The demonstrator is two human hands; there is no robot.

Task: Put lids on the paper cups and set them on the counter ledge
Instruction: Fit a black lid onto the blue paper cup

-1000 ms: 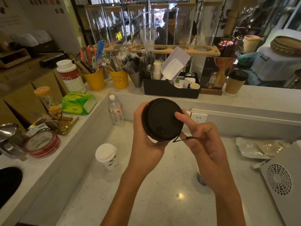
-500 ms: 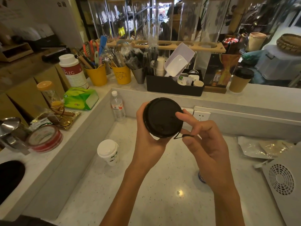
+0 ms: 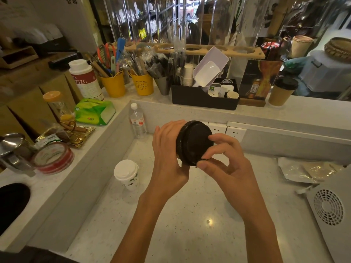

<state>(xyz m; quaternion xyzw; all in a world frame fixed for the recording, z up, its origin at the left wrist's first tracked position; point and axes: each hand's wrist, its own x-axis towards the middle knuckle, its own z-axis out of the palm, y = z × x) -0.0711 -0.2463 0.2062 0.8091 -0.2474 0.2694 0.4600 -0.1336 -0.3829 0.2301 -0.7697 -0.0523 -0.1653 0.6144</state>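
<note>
My left hand (image 3: 167, 154) grips a paper cup capped with a black lid (image 3: 191, 141), held above the lower counter and tilted toward me; the cup's body is hidden behind the lid and my palm. My right hand (image 3: 226, 164) pinches the lid's rim at its lower right edge, thumb and forefinger on it. A white paper cup with a white lid (image 3: 126, 174) stands on the lower counter to the left of my arms. A brown paper cup with a black lid (image 3: 283, 91) stands on the counter ledge (image 3: 296, 114) at the right.
On the ledge stand a black organiser box (image 3: 204, 99), yellow utensil buckets (image 3: 114, 86), a white canister (image 3: 85, 79), a tissue pack (image 3: 95, 111) and tape rolls (image 3: 53, 158). A water bottle (image 3: 138, 121) stands in the corner. Foil bags (image 3: 307, 169) and a white fan unit (image 3: 330, 211) lie right.
The cup has tilted so the lid faces right. My right thumb and finger have closed onto the lid's rim, and the thin black strip that hung from it is hidden.
</note>
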